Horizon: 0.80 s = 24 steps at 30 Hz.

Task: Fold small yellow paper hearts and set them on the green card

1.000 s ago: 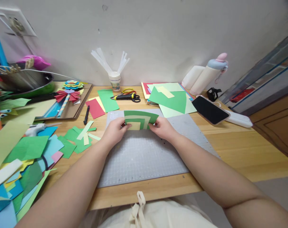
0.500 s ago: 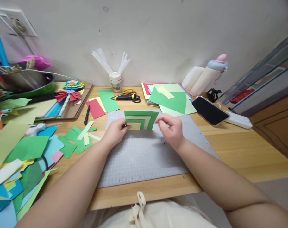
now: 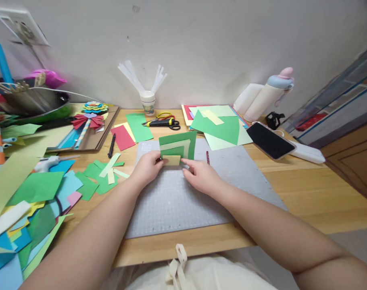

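Observation:
Above the cutting mat [image 3: 171,201] a layered green paper card [image 3: 176,139] stands upright, with pale green and green bands nested inside it. A small pale yellow layer [image 3: 172,160] shows at its front. My left hand [image 3: 149,167] is closed on the card's lower left edge, thumb in front. My right hand [image 3: 200,173] is curled at the right end of the pale yellow layer, the index fingertip touching it and the thumb just below. A thin dark red stick-like thing [image 3: 207,157] lies on the mat beyond my right hand.
Green paper scraps [image 3: 95,181] and a black pen [image 3: 111,145] lie left of the mat. Behind it are a yellow-black cutter [image 3: 159,123], scissors [image 3: 174,125] and a paper cup [image 3: 147,104] of white strips. At right are a paper stack [image 3: 219,127], a phone [image 3: 271,140] and a bottle [image 3: 268,96].
My right hand has moved left from the card's outer right edge to the pale yellow layer. The card's outer green panel has shifted and looks narrower. The dark red thing has come into view.

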### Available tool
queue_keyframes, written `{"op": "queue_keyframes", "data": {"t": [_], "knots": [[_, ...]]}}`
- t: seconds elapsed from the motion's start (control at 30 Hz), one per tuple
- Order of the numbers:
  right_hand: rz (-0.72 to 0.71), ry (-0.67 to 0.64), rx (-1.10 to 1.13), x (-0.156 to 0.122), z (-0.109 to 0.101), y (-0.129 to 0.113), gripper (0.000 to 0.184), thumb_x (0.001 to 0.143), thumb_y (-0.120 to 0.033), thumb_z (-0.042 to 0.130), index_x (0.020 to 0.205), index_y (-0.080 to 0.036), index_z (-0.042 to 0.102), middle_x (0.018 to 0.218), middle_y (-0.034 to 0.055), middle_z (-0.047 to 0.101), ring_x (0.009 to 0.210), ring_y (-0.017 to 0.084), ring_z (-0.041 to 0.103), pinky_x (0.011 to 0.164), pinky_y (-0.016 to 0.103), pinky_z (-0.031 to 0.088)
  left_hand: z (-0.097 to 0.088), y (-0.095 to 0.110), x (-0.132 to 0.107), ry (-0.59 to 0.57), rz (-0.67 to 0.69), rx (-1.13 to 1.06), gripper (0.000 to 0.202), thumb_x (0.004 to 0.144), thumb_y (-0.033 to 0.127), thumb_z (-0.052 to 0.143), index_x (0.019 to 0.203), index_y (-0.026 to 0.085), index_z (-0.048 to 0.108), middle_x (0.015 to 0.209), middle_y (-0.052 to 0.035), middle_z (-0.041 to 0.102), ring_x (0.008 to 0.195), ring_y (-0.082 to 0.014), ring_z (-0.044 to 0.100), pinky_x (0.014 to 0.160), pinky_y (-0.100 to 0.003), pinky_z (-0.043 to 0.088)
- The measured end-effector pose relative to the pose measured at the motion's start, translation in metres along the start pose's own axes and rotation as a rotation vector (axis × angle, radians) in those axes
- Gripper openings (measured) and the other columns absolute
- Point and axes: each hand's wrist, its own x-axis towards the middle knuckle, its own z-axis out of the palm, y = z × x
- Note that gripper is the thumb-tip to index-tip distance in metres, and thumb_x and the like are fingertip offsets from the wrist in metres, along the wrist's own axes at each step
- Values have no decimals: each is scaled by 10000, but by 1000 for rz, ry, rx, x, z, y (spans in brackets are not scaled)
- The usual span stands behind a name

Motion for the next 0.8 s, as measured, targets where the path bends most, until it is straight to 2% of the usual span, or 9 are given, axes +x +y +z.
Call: {"op": "queue_keyframes", "data": {"t": [0.5,0.8], "knots": [[-5,-40,-13,-3,3,-5,476,864,-300,481,1311,-161,570,708,43,695,586,172,571,533,260,342,-2,1,-1,-10,16,13,223,921,312,546,1038,140,625,1005,-60,660,893,-189,637,807,-399,527],[-17,-37,-1,-4,2,-7,473,854,-290,490,1300,-162,579,679,35,683,559,170,555,512,262,319,-4,6,-2,-8,42,20,246,915,317,555,1082,145,611,1083,-76,642,936,-200,630,823,-410,525]]}}
